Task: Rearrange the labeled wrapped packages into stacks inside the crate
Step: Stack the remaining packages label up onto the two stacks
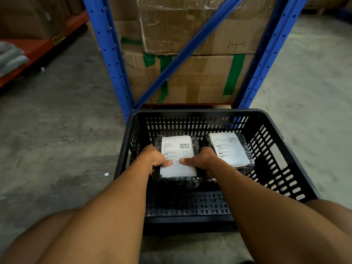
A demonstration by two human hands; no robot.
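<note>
A black slotted plastic crate [282,149] stands on the concrete floor in front of me. Inside it, a black wrapped package with a white shipping label [178,147] is gripped from both sides: my left hand [155,159] holds its left edge and my right hand [202,159] holds its right edge, thumbs on the label. Whether it rests on other packages is hidden. To its right a second labeled wrapped package [231,149] sits tilted in the crate, touching nothing but the crate and perhaps what lies beneath it.
A blue steel rack [108,54] with a diagonal brace stands just behind the crate, holding taped cardboard boxes [200,77]. An orange shelf [34,48] with grey folded cloth is at the far left. My knees frame the crate's near side.
</note>
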